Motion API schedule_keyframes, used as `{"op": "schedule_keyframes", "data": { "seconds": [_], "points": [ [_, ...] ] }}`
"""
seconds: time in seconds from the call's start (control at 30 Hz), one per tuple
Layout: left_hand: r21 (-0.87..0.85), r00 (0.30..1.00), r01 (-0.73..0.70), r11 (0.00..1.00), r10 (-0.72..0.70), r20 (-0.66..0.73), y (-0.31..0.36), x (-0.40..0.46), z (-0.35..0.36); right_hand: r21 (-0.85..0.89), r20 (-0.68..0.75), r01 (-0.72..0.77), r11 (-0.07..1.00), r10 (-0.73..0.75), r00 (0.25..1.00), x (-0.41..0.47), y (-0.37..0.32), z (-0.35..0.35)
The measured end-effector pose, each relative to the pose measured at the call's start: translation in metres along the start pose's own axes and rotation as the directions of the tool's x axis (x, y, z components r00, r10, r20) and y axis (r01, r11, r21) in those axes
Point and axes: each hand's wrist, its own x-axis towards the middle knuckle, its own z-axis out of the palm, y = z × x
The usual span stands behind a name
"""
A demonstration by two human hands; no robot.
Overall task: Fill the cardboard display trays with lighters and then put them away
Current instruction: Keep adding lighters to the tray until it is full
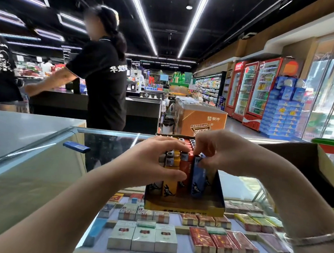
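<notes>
On the glass counter point(40, 176), near the middle of its top, sits the cardboard tray point(184, 206), and both hands are in it. The lighters stand upright, long axis vertical, metal heads up, packed toward the tray's far edge, with the near strip of the tray floor bare.

The right hand point(225, 152) is on the blue lighter point(198, 178) at the right end of the front row, thumb and fingertips pinched narrow around its head from above, so the body hangs straight down under the grip into the tray. The left hand point(152, 161) is curled round the front row from the left, thumb across the faces of the yellow lighter point(171, 178) and the orange lighter point(187, 167), holding the row together. So the right hand is the one on the piece being seated; my guess is it just needs pushing straight down.

Count: one tray, four lighters showing in the front row (a pale one, yellow, orange, blue), more behind that I can't count. One loose blue lighter point(76, 147) lies flat toward the counter's far left, well apart from the tray.
</notes>
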Motion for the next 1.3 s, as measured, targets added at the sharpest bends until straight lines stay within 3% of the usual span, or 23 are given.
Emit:
{"op": "schedule_keyframes", "data": {
  "seconds": [0.2,0.37,0.47,0.57,0.67,0.77,0.87,0.97,1.1,1.17,1.27,1.3],
  "points": [
    [-0.024,1.0,0.016,1.0,-0.016,0.006,-0.001,0.002,0.0,0.13,-0.041,-0.039,0.991,0.044,0.998,0.006,0.018,0.004],
    [-0.269,0.999,0.042,0.962,-0.043,0.002,0.001,0.0,-0.003,0.168,0.097,-0.144,0.975,0.129,0.987,0.011,0.025,0.017],
    [-0.371,0.986,0.07,0.926,-0.121,-0.117,-0.004,0.002,-0.007,0.185,0.086,-0.149,0.971,0.135,0.987,0.013,0.026,0.021],
    [-0.303,0.916,0.163,0.939,-0.258,-0.308,-0.022,0.002,-0.014,0.182,0.089,-0.145,0.972,0.131,0.987,0.014,0.026,0.021],
    [-0.103,0.865,0.296,0.95,-0.312,-0.392,-0.048,-0.001,-0.016,0.177,0.081,-0.15,0.973,0.137,0.987,0.014,0.025,0.022],
    [0.021,0.854,0.423,0.906,-0.391,-0.344,-0.066,0.0,-0.007,0.159,0.083,-0.156,0.975,0.144,0.986,0.014,0.025,0.022],
    [0.129,0.879,0.438,0.89,-0.394,-0.27,-0.077,0.009,0.003,0.158,0.081,-0.158,0.975,0.146,0.986,0.013,0.025,0.022],
    [0.322,0.92,0.392,0.862,-0.356,-0.165,-0.089,0.023,0.006,0.184,0.084,-0.155,0.971,0.142,0.986,0.014,0.024,0.022],
    [0.53,0.967,0.22,0.819,-0.256,-0.005,-0.102,0.049,0.007,0.154,0.093,-0.161,0.975,0.148,0.985,0.014,0.026,0.022],
    [0.496,0.962,0.196,0.846,-0.263,0.069,-0.105,0.062,0.01,0.149,0.1,-0.16,0.976,0.146,0.984,0.014,0.026,0.021],
    [0.238,0.909,0.323,0.916,-0.37,0.192,-0.11,0.074,0.01,0.143,0.093,-0.155,0.977,0.143,0.985,0.014,0.026,0.022],
    [0.263,0.902,0.318,0.911,-0.376,0.213,-0.111,0.076,0.01,0.141,0.088,-0.154,0.978,0.142,0.986,0.014,0.027,0.022]
  ]
}}
